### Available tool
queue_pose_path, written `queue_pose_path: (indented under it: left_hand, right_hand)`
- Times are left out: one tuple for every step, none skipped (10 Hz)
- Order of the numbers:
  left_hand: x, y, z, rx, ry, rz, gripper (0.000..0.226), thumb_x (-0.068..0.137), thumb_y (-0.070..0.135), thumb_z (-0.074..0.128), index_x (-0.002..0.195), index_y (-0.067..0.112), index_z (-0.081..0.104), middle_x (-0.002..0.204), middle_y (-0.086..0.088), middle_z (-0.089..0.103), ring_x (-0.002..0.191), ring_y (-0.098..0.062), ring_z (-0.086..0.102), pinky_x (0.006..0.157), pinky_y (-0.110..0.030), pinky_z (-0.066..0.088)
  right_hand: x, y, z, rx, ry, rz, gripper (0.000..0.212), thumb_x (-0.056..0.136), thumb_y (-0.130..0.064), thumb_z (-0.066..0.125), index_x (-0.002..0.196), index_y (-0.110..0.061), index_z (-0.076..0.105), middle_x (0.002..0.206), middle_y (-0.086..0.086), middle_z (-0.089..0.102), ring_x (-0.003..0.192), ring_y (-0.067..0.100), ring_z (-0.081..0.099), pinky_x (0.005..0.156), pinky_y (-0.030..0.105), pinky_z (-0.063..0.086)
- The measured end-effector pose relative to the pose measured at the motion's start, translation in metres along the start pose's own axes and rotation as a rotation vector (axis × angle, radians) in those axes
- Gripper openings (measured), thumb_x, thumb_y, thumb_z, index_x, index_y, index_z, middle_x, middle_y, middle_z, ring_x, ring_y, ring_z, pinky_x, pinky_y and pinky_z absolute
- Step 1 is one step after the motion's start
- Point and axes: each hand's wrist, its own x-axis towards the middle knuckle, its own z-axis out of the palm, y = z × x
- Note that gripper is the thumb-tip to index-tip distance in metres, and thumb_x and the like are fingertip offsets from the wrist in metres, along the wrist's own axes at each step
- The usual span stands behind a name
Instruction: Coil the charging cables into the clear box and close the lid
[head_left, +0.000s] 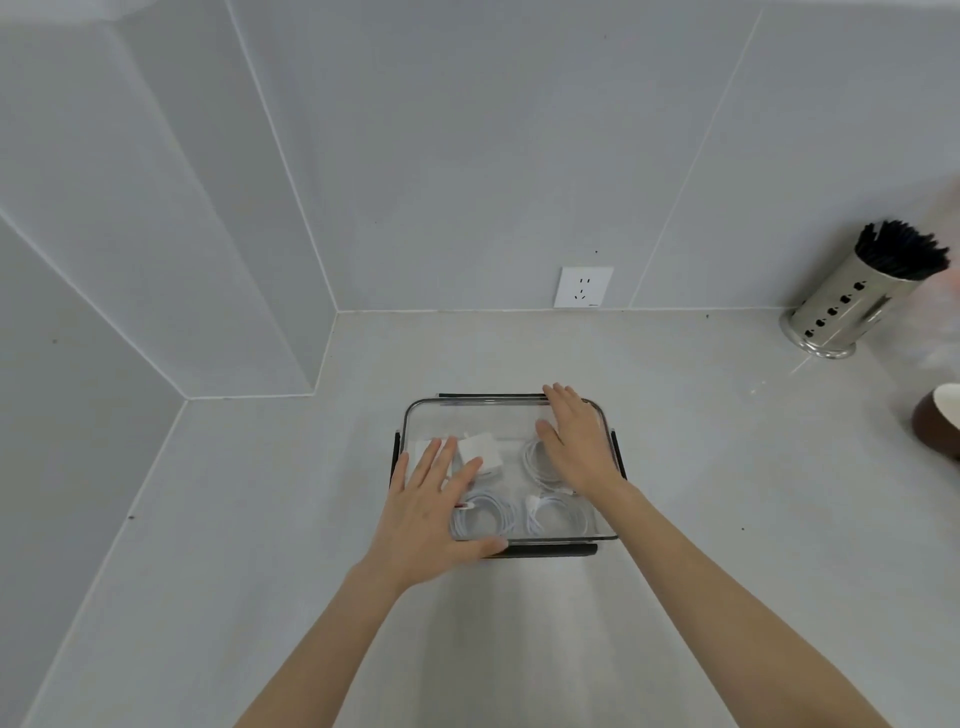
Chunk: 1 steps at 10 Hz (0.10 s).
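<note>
Sitting dead centre on the grey tabletop (675, 467): clear box (609, 530), long axis running left-right, lid (483, 415) already laid flat on top. Four dark latches hanging off the edges, looks like none snapped down yet, though hard to be sure through the glare.

Left to right, then. Left hand (434, 512) flat on the near-left corner of the lid, fingers straight and spread, thumb stretched along the near edge right by the front latch (550, 550). Nothing held, just pressing. Under the lid: white charger block (480, 451) toward the middle, coiled white cables (480, 514) along the near side plus another coil further right. Right hand (574, 439) flat on the far-right part of the lid, fingers straight too, fingertips just about at the back edge, palm beside the right latch (616, 452). Also holding nothing.

So: hands diagonal across the lid, one near-left, one far-right. Cables in, lid on, probably only the clipping left. Left thumb closest to the front latch, right hand closest to the right and back ones. Left-side latch (397, 451) just beside the left fingertips.

Off to the far right, well apart: metal chopstick holder (844, 306), brown bowl (935, 426) at the edge of view. Wall socket (583, 287) behind.
</note>
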Motion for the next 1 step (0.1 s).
queue_pose_path:
  left_hand:
    - [0.0139,0.0083,-0.0175,-0.147,0.064,-0.113,0.108,0.058,0.089,0.008,0.147,0.029,0.0,0.159,0.004,-0.007,0.146,-0.011,-0.006,0.119,-0.038,-0.002]
  right_hand:
    - [-0.0208,-0.0238,-0.0002,0.313,0.112,-0.012,0.054,0.098,-0.019,0.039,0.147,-0.014,0.017,0.156,0.003,0.019,0.145,0.016,0.014,0.118,0.029,0.012]
